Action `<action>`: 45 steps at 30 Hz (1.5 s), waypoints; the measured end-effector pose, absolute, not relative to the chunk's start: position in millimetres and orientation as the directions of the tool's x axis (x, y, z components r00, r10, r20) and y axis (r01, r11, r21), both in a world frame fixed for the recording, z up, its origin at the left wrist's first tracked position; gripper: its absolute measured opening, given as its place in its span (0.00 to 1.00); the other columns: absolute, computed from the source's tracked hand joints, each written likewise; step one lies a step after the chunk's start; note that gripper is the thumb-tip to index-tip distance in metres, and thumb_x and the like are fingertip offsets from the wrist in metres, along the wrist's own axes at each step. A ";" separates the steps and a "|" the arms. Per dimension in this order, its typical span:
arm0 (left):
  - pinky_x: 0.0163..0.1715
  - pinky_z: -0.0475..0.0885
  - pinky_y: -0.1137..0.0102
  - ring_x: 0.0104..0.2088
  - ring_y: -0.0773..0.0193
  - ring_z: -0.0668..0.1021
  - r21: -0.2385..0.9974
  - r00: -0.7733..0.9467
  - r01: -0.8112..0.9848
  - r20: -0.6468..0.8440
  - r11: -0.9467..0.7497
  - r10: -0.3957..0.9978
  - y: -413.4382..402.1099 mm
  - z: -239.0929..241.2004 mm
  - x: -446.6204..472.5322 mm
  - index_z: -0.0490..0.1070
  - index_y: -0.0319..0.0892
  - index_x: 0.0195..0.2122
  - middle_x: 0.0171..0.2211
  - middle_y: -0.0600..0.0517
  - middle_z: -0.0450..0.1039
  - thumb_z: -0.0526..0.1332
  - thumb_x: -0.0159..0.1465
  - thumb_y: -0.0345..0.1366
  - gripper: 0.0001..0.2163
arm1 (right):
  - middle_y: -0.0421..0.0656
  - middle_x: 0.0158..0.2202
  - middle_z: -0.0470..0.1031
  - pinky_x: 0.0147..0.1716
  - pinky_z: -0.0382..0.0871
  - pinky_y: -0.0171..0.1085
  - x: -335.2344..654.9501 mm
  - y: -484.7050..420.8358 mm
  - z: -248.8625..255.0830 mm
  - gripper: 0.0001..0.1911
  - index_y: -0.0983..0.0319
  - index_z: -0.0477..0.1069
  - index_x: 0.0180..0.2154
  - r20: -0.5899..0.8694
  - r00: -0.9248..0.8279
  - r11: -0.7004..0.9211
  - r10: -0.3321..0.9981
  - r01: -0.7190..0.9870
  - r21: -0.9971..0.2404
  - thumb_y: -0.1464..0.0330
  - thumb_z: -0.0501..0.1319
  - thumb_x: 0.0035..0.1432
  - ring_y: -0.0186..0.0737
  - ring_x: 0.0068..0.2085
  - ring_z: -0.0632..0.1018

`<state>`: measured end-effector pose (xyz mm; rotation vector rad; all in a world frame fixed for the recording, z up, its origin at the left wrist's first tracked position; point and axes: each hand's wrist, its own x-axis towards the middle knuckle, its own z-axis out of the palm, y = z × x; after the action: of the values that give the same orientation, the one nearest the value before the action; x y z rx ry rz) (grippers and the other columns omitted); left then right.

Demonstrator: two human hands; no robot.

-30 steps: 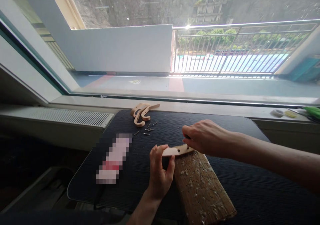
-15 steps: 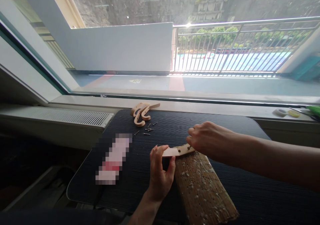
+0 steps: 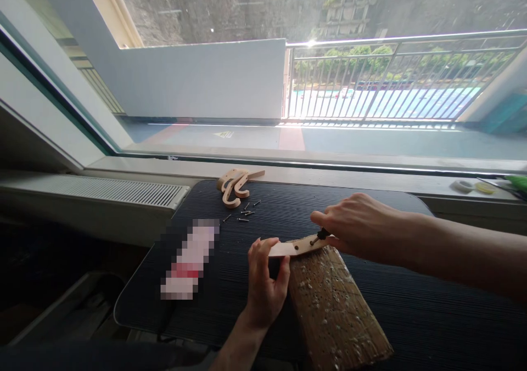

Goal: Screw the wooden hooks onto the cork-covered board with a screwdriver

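Note:
My left hand (image 3: 263, 288) pinches one end of a pale curved wooden strip (image 3: 284, 249), thumb below and fingers on top. The strip's other end rests on the far end of a worn, hole-pocked wooden board (image 3: 340, 310). A dark hole shows near the strip's middle. My right hand (image 3: 358, 223) is closed around a screwdriver (image 3: 323, 234); its dark handle shows under the fingers. The tip meets the strip at a second spot, where a screw may sit, too small to make out.
Several loose screws (image 3: 246, 213) lie on the black table (image 3: 230, 283) beyond my left hand. Behind them are pale wooden hooks (image 3: 231, 201) near the window sill. A blurred pinkish object (image 3: 191, 258) lies at left. Tape rolls (image 3: 461, 186) sit on the sill at right.
My right hand has lifted slightly and its grip has shifted, so the screwdriver's dark handle now shows. The left hand and wooden strip stay put.

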<state>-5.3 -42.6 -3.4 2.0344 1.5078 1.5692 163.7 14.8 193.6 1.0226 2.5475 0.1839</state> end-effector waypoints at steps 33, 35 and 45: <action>0.53 0.65 0.53 0.49 0.57 0.72 0.677 -0.063 0.573 0.598 -0.462 0.799 -39.2 -7.0 -5.2 0.58 0.44 0.53 0.46 0.46 0.69 0.59 0.61 0.29 0.19 | 0.39 0.24 0.71 0.21 0.51 0.35 170.6 17.3 177.1 0.08 0.62 0.66 0.27 -0.164 -0.814 0.830 0.558 0.541 0.137 0.80 0.60 0.51 0.34 0.24 0.72; 0.53 0.65 0.53 0.48 0.57 0.72 0.681 -0.062 0.567 0.596 -0.463 0.801 -39.0 -6.4 -4.9 0.58 0.44 0.53 0.45 0.46 0.69 0.59 0.61 0.29 0.19 | 0.39 0.23 0.71 0.20 0.49 0.35 166.9 19.0 173.9 0.07 0.63 0.66 0.28 -0.188 -0.763 0.786 0.619 0.603 0.140 0.78 0.58 0.54 0.34 0.23 0.72; 0.50 0.67 0.55 0.49 0.55 0.71 0.622 -0.050 0.659 0.596 -0.422 0.801 -46.0 12.8 -15.0 0.52 0.41 0.59 0.48 0.42 0.67 0.60 0.60 0.30 0.27 | 0.41 0.26 0.76 0.22 0.51 0.35 173.0 22.7 173.2 0.09 0.61 0.68 0.35 -0.082 -0.596 0.600 0.799 0.799 0.036 0.66 0.52 0.61 0.38 0.27 0.76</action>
<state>-15.0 -46.0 12.8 2.0595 1.6010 1.4753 173.0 22.7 173.2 1.3661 2.7294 -0.0071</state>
